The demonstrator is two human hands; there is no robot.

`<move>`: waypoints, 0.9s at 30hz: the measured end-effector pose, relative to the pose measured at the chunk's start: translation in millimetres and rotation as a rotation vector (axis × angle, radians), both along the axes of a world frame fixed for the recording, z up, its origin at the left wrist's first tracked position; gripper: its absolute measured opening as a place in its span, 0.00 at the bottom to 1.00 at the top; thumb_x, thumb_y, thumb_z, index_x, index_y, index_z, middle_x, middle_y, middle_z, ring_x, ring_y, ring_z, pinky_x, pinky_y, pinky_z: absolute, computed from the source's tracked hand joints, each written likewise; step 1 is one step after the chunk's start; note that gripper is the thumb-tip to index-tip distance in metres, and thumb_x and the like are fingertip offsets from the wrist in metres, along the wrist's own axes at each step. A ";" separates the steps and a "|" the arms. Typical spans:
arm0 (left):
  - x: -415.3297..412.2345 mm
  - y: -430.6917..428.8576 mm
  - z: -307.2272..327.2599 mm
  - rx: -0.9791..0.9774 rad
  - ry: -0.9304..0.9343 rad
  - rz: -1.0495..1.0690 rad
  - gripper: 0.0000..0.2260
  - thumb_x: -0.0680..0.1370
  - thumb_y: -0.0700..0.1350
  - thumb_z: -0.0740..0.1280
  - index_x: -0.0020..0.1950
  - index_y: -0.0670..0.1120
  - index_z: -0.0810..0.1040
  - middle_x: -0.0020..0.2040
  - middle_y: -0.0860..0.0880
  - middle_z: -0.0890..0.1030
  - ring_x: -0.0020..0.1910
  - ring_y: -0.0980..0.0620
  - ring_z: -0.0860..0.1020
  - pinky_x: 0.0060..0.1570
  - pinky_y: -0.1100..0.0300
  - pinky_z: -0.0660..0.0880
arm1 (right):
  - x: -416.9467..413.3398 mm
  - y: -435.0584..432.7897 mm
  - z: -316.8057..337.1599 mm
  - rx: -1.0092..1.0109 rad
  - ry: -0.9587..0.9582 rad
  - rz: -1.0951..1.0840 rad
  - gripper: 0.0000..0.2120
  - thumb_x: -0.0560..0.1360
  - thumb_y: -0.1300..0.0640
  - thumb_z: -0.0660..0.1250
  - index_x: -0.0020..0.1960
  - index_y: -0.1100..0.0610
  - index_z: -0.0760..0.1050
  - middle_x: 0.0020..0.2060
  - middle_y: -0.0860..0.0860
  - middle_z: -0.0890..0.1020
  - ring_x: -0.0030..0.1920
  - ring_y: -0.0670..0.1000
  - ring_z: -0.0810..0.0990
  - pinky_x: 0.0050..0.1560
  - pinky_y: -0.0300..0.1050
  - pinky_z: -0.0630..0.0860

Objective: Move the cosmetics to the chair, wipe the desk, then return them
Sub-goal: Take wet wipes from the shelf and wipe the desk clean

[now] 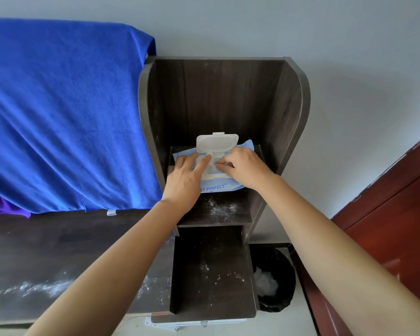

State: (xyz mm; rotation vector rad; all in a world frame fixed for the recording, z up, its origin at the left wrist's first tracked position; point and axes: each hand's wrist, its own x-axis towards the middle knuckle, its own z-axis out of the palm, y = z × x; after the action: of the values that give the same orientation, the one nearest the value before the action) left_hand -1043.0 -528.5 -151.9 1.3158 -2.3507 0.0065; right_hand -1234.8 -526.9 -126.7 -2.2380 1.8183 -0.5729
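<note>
The wipes pack (214,187) lies on the upper shelf (238,218), lid (217,141) flipped up. The left hand (184,180) presses flat on the pack, fingers straight. The right hand (245,168) has curled fingers pinching a wipe (212,163) at the opening. White powder (221,208) dusts the shelf and the desk (58,251) to the left.

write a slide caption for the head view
Left hand steadies an open wipes pack on a powder-dusted shelf while the right hand pinches a wipe at its opening.
</note>
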 end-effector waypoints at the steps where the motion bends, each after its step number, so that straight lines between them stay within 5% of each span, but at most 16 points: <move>1: -0.2 0.1 -0.7 0.007 0.015 0.011 0.30 0.69 0.30 0.68 0.71 0.43 0.72 0.65 0.40 0.76 0.60 0.35 0.72 0.49 0.39 0.73 | 0.3 1.1 -2.9 -0.019 0.050 -0.009 0.10 0.81 0.51 0.67 0.52 0.55 0.85 0.43 0.48 0.73 0.40 0.48 0.74 0.35 0.38 0.67; 4: 0.0 0.5 -2.5 0.007 0.059 0.027 0.28 0.70 0.29 0.67 0.70 0.40 0.72 0.60 0.41 0.80 0.58 0.35 0.75 0.48 0.40 0.73 | 2.5 6.6 -11.2 -0.058 0.196 -0.026 0.12 0.83 0.54 0.62 0.53 0.57 0.84 0.45 0.54 0.74 0.41 0.56 0.76 0.37 0.50 0.73; 11: 0.2 1.1 -2.9 -0.029 0.124 0.022 0.33 0.69 0.28 0.69 0.73 0.38 0.68 0.58 0.38 0.79 0.54 0.33 0.76 0.52 0.42 0.76 | 6.1 7.4 -7.1 0.017 0.212 -0.014 0.14 0.83 0.58 0.59 0.65 0.54 0.77 0.53 0.56 0.75 0.45 0.56 0.74 0.41 0.50 0.71; 17: -1.0 3.1 -1.5 0.004 0.142 0.031 0.34 0.69 0.26 0.67 0.75 0.40 0.67 0.59 0.37 0.78 0.53 0.33 0.76 0.49 0.41 0.76 | 11.8 0.0 7.2 0.030 0.103 -0.102 0.12 0.81 0.48 0.64 0.57 0.51 0.84 0.51 0.54 0.83 0.50 0.55 0.80 0.48 0.52 0.78; 20: 0.4 3.7 -1.4 -0.039 0.059 -0.018 0.38 0.67 0.26 0.67 0.75 0.47 0.69 0.60 0.38 0.76 0.52 0.36 0.75 0.45 0.42 0.75 | 10.3 -2.3 6.6 0.009 0.079 -0.127 0.12 0.80 0.47 0.67 0.55 0.51 0.85 0.48 0.52 0.85 0.47 0.53 0.82 0.41 0.47 0.76; 27: -0.8 2.6 -4.1 0.023 0.086 0.032 0.22 0.69 0.28 0.68 0.63 0.37 0.75 0.55 0.39 0.81 0.55 0.34 0.76 0.48 0.41 0.73 | 7.6 1.8 -0.9 -0.008 0.099 -0.079 0.11 0.82 0.51 0.64 0.58 0.54 0.83 0.54 0.55 0.80 0.51 0.55 0.80 0.46 0.49 0.77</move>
State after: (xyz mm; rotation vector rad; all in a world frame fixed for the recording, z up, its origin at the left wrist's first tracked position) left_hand -1043.8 -525.9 -156.0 1.3374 -2.2639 -0.0663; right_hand -1227.2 -525.0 -127.5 -2.2454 1.9629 -0.4926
